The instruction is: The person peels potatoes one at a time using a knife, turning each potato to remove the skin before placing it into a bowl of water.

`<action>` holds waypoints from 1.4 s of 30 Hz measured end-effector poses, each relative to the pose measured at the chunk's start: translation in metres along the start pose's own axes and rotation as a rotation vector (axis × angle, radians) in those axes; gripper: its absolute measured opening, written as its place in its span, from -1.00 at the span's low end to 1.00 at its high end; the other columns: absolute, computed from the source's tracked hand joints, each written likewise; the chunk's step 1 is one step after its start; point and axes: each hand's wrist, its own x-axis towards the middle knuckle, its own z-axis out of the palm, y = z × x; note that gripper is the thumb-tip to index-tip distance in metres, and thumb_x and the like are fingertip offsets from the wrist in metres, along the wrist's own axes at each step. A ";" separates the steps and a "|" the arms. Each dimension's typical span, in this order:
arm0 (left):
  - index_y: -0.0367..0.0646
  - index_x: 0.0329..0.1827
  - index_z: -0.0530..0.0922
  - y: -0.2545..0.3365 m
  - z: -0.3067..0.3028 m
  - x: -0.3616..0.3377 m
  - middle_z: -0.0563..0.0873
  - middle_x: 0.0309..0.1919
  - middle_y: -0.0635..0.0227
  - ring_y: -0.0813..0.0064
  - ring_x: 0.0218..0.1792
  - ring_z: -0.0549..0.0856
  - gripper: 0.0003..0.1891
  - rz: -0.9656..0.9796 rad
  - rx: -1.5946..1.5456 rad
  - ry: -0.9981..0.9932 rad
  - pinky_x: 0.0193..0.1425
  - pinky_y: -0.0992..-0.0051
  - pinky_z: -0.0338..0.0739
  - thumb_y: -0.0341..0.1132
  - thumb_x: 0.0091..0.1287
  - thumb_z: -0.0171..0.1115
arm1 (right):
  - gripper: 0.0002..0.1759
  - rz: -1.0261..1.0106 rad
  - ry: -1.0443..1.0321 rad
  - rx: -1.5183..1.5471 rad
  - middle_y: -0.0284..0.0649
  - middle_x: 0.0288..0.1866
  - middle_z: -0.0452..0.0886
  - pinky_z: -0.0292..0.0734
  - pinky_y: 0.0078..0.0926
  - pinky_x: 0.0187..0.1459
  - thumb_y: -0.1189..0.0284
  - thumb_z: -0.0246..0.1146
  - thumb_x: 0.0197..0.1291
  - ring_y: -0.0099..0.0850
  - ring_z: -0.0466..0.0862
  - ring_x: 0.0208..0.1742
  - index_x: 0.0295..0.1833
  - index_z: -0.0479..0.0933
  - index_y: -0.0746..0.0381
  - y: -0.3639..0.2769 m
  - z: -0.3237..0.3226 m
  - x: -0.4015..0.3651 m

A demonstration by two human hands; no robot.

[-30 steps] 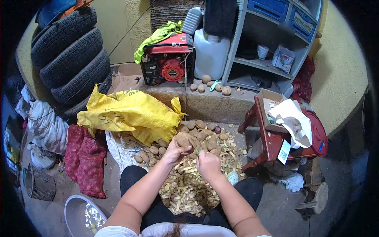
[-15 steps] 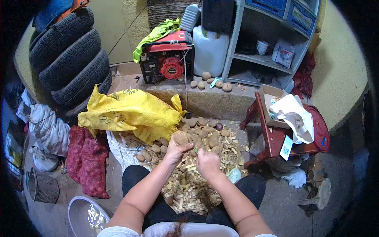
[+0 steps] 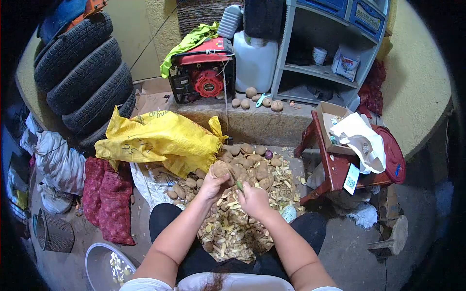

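My left hand [image 3: 216,188] is closed around a brown potato [image 3: 222,169], held up over the floor between my knees. Close beside it on the right, my right hand [image 3: 253,200] grips a small green-handled tool [image 3: 239,185]. Its working end is at the potato's side, too small to make out as a knife or a peeler. Below both hands lies a wide heap of potato peelings [image 3: 228,233]. Whole unpeeled potatoes [image 3: 262,169] are piled just beyond, spilling from under a yellow sack [image 3: 160,140].
A grey basin [image 3: 94,266] with pale peeled pieces stands at lower left, near red mesh sacks [image 3: 114,208]. To the right is a red stool [image 3: 335,169] bearing a box and paper. A light-blue peeler [image 3: 263,99] and several potatoes sit on the ledge by the generator [image 3: 201,72].
The view has shifted slightly. Both hands stay together at the potato, and the green-handled tool has moved a little down along its side.
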 end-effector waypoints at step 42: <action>-0.15 0.00 0.35 -0.010 0.010 -0.013 0.50 -0.06 0.18 0.29 -0.07 0.52 -0.67 -0.637 -0.067 0.203 -0.02 0.14 0.41 -0.16 0.26 -0.01 | -0.80 0.646 0.754 0.862 -0.35 -0.57 0.44 0.31 -0.57 -0.47 0.41 0.22 0.01 -0.58 0.40 -0.54 -0.43 0.38 0.30 0.067 -0.004 0.032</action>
